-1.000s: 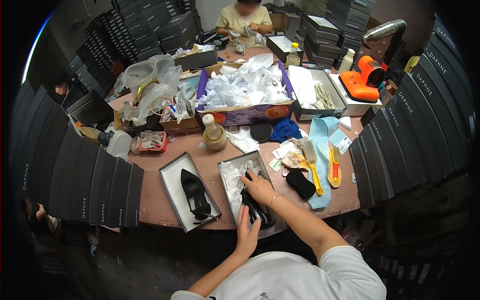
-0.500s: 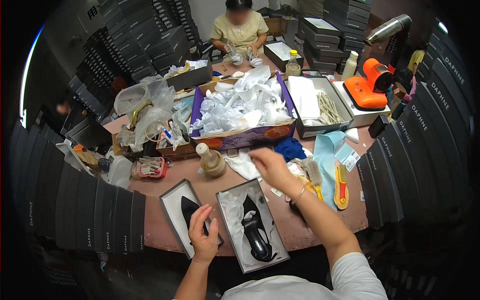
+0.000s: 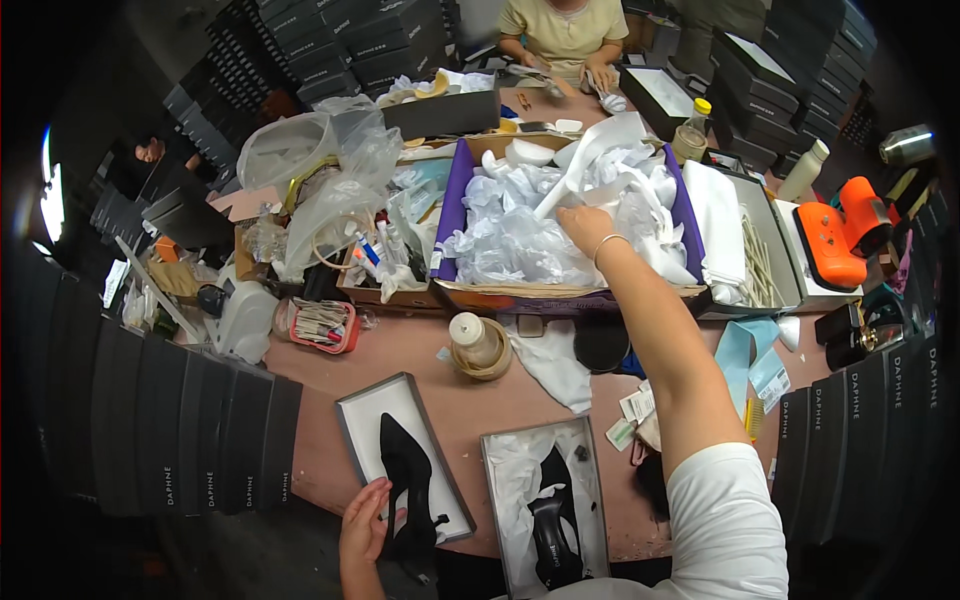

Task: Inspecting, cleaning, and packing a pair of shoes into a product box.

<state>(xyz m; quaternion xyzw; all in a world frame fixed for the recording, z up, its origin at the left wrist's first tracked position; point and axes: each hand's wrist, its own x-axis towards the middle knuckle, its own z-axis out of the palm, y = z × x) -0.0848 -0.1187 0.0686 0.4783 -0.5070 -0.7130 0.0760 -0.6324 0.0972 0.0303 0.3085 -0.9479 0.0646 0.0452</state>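
A hand can slip down the bare strip of table [image 3: 456, 412] btwn L shoe box [image 3: 365, 418] & R shoe box [image 3: 590, 500]; a bottle [image 3: 478, 345] stands at its far end. L hand [image 3: 363, 530] + black shoe [image 3: 407, 465] fill L box's near end. R arm [image 3: 665, 335] hangs over the R side. L box stack [image 3: 190, 430], R box stack [image 3: 845, 420] & big paper box [image 3: 560, 298] block sides, back.

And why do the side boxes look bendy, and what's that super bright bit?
Head view: the fisheye lens bends straight edges near its rim, so the dark boxes at left curve; head view, far left: a white strip glares, probably a light; head view, bottom: the black shoe by the left hand shows little detail.
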